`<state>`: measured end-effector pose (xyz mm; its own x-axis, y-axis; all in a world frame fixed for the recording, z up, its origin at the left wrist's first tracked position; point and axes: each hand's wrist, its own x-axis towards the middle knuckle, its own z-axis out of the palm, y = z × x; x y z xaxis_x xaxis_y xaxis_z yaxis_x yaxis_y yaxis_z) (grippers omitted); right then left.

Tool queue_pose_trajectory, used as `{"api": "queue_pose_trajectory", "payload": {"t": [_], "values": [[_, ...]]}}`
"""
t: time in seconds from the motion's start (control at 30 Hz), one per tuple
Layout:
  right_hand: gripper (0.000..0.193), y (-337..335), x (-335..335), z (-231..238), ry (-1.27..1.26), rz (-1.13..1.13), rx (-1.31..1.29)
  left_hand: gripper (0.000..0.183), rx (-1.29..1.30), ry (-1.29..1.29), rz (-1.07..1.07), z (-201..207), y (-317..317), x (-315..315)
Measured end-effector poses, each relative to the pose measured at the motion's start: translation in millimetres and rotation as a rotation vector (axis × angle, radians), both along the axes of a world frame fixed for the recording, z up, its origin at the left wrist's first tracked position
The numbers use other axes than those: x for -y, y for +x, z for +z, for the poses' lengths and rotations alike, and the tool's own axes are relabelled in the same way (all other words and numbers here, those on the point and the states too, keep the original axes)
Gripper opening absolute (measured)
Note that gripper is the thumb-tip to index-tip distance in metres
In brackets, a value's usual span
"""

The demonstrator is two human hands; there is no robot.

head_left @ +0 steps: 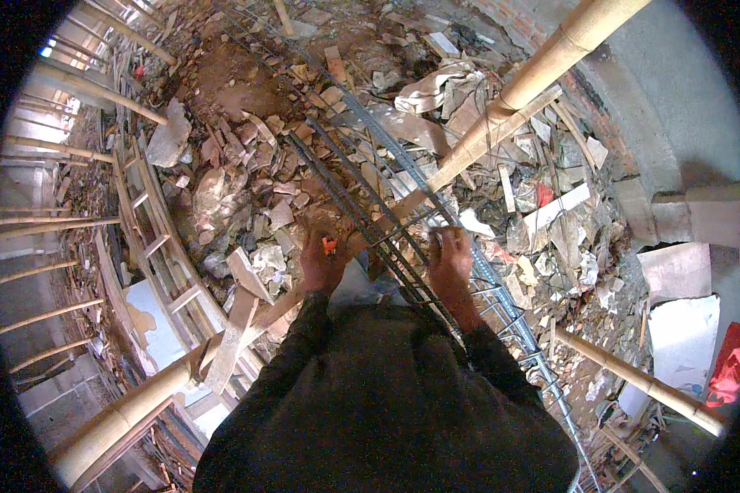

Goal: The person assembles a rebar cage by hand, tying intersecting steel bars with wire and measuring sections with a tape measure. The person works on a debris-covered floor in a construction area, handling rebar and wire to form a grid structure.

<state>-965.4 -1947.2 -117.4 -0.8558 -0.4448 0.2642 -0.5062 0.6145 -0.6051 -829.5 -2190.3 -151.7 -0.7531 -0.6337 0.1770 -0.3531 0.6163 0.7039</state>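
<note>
A steel rebar cage (pixel 477 292), long ribbed bars with thin square stirrups, runs diagonally in front of me. My left hand (pixel 322 261) is closed on the left side of the cage, around a small bright orange thing (pixel 329 246), of which only a part shows. On the other side, my right hand (pixel 450 261) has its fingers curled in beside a stirrup and the long bars. What those right fingers hold, if anything, is hidden. Dark rebar ends (pixel 300 141) stick out beyond both hands. A thick bamboo pole (pixel 501 111) passes crosswise at the cage.
Broken brick and rubble (pixel 247 156) cover the ground below. A wooden ladder-like frame (pixel 160 242) and several bamboo poles stand on the left. At right are a concrete wall (pixel 682 99), a white board (pixel 684 341), a red bag (pixel 728 374) and another bamboo pole (pixel 633 378).
</note>
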Motion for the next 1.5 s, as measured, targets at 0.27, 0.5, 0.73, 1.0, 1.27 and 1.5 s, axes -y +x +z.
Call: {"api": "queue_pose_trajectory", "payload": {"t": [0.27, 0.5, 0.73, 1.0, 1.27, 1.5], "values": [[0.028, 7, 34, -30, -0.087, 0.128, 0.528, 0.029, 0.008, -0.104, 0.017, 4, -4, -5], [0.038, -15, 12, -50, -0.031, 0.235, 0.783, 0.038, -0.008, 0.043, 0.015, -17, 2, 0], [0.026, 22, 23, -16, -0.137, 0.096, 0.326, 0.041, 0.025, -0.084, 0.020, -22, 0, 4], [0.038, -16, 5, -23, 0.036, 0.248, 0.909, 0.036, 0.135, -0.004, 0.017, -10, 0, 3], [0.027, 30, 10, -33, -0.096, 0.018, 0.296, 0.039, 0.026, 0.032, 0.016, 1, 0, -2], [0.042, 33, 4, -12, 0.093, -0.032, 0.206, 0.038, 0.014, 0.032, -0.020, -2, -1, 1]]}}
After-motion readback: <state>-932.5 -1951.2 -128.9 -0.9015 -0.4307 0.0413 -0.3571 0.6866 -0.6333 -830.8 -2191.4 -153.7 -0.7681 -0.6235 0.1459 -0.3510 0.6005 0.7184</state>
